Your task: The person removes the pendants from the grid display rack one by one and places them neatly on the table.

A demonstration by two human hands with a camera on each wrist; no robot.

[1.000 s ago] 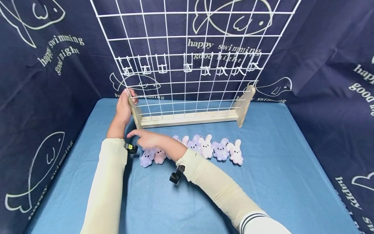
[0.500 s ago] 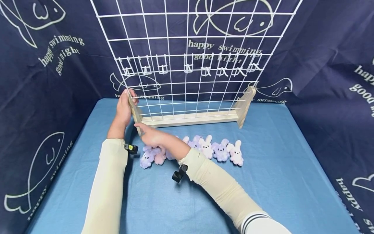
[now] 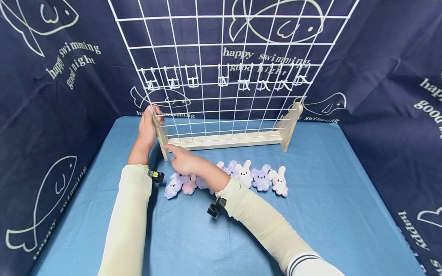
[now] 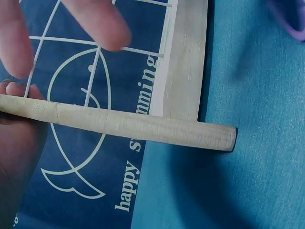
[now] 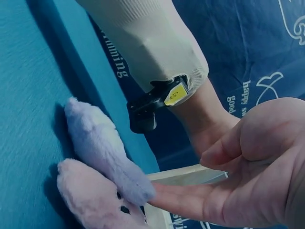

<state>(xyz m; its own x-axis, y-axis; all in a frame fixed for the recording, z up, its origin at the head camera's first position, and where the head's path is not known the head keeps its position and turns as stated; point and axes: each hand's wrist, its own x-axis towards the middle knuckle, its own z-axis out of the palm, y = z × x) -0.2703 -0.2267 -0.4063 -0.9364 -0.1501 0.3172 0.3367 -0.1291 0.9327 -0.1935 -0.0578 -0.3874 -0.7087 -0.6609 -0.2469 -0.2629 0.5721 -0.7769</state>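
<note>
My left hand (image 3: 147, 128) holds the left wooden end panel (image 3: 160, 136) of a white wire grid rack (image 3: 221, 97), with its fingertips curled past the panel's edge. In the left wrist view that panel (image 4: 119, 124) crosses the picture. Near the front foot of the same panel is my right hand (image 3: 185, 159), its fingers extended and nothing in its grasp. Close below it lie a purple plush bunny (image 3: 173, 186) and a pink plush bunny (image 3: 189, 186). The purple bunny (image 5: 105, 143) overlaps the right fingertips in the right wrist view.
More purple, pink and white plush bunnies (image 3: 261, 178) continue the row to the right; my right forearm hides part of it. Several white wire hooks (image 3: 223, 80) hang across the grid. A wooden bar (image 3: 224, 141) joins the end panels on the blue tablecloth (image 3: 328, 199). Dark printed curtains (image 3: 380, 76) surround the table.
My right hand has shifted right and slightly toward the rack, from beside the left wrist to the left panel's foot. The left hand keeps its hold.
</note>
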